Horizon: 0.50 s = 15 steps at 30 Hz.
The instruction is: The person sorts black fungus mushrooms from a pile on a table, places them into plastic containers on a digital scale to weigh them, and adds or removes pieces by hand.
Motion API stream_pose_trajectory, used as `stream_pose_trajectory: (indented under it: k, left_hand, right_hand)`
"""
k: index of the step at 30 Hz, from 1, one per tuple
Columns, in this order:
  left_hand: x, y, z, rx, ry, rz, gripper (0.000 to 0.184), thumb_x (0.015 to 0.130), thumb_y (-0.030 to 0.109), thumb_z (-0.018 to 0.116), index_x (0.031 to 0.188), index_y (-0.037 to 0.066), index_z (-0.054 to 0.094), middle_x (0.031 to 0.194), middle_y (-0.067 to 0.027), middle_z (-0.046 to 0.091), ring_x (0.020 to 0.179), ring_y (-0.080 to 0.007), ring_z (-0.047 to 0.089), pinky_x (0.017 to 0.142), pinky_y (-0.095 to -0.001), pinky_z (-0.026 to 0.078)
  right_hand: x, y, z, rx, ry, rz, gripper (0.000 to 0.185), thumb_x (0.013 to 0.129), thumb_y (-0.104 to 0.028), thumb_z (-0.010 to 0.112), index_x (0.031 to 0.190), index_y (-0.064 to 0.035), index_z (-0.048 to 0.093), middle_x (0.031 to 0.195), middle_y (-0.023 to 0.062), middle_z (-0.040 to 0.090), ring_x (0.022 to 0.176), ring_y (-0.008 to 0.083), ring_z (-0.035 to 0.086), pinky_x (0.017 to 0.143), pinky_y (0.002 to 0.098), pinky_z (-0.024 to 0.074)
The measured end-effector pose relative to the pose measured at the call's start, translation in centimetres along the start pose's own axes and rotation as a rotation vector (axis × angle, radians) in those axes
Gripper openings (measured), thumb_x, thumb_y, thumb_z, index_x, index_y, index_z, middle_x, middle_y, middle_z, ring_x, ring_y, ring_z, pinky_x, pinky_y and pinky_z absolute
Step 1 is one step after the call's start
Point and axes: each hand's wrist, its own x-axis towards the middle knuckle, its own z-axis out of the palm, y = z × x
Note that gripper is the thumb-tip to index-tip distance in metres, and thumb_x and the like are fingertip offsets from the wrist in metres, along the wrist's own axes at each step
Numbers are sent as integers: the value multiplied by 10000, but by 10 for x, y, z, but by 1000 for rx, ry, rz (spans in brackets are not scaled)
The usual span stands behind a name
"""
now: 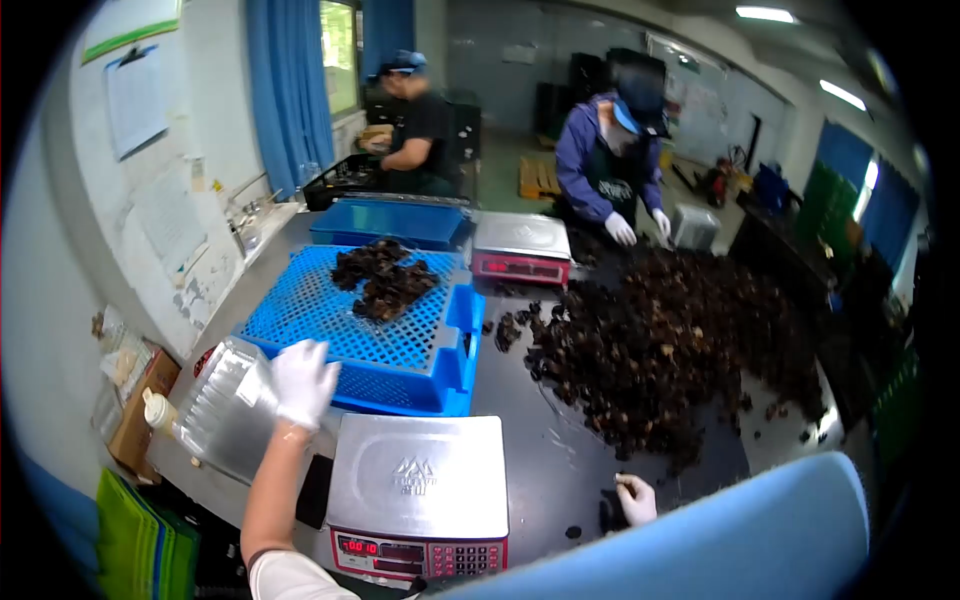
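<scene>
Roughly ahead of the right hand (637, 500): heap of dark pieces (640, 350), this hand nearer; fingers curled, grip unclear. Left hand (303, 385) well left of heap, by clear trays (228, 415) and blue crate (385, 383); fingers bent, cannot tell if holding.

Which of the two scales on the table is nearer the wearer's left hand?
The near scale, its keypad in plain view, close to the left hand. The far scale stands farther off, beside the dark heap.
</scene>
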Motion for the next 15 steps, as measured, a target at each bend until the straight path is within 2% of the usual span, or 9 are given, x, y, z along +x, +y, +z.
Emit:
stream_pose_trajectory:
  k: [2,3,4,5,6,8,11,14,15]
  left_hand:
    - [-18,-29,-41,77,-197,-223,380,815,311,688,1112,76,653,1108,-159,619,1068,-348,563,957,-475,422]
    - [-34,-48,-57,329,-261,-258,399,846,288,665,1173,60,643,1148,-197,612,1099,-367,559,975,-473,427]
    - [-61,-82,-51,375,-121,-210,413,899,271,621,1247,50,618,1228,-218,591,1141,-380,548,994,-466,430]
    - [-80,-103,-58,356,-226,-293,395,923,255,601,1251,36,618,1246,-219,589,1154,-385,545,997,-459,430]
    - [-94,-125,-61,345,-311,-388,379,947,239,581,1255,23,618,1264,-219,587,1167,-391,541,1000,-453,431]
    - [-142,-200,-38,-157,-241,-484,308,967,201,578,1179,-9,654,1193,-202,633,1101,-364,588,968,-411,452]
    - [-134,-185,-61,38,-260,-525,256,950,175,626,1081,-38,685,1030,-151,694,930,-267,640,872,-357,487]
    - [-125,-219,-57,-177,-426,-727,244,930,168,664,1024,-56,690,921,-81,700,826,-168,616,809,-309,493]
    - [-130,-242,-46,-288,-379,-706,230,919,169,681,967,-55,691,788,-14,652,723,-113,560,703,-274,472]
  right_hand:
    - [-13,-18,-1,-80,18,-75,175,887,-25,624,1041,25,692,1016,152,716,938,218,688,845,303,528]
    - [-13,-16,-1,-129,52,-194,161,875,-17,624,1016,21,690,991,158,708,914,253,688,825,320,531]
    - [-14,-9,-4,-190,74,-298,146,862,-10,624,991,17,688,965,164,701,890,289,688,804,337,534]
    - [-21,-15,-4,-135,92,-162,147,840,-11,635,977,8,683,945,167,684,873,336,667,791,370,531]
    - [-23,-11,-6,-208,121,-182,165,843,-22,637,1000,-7,686,969,153,685,917,335,658,824,376,522]
    - [-32,-18,-11,-323,90,-43,200,847,-122,650,1012,-15,681,993,146,672,959,335,632,861,403,503]
    - [-43,-16,-7,-370,-72,-122,295,842,-225,652,1061,-27,672,1010,149,646,973,336,613,868,419,495]
    - [-64,-32,20,-416,-196,-241,355,815,-279,679,1092,-57,665,1020,150,632,975,339,600,863,428,493]
    - [-69,-35,31,-453,-270,-299,329,819,-261,682,1081,-63,669,1012,145,632,973,334,602,864,423,494]
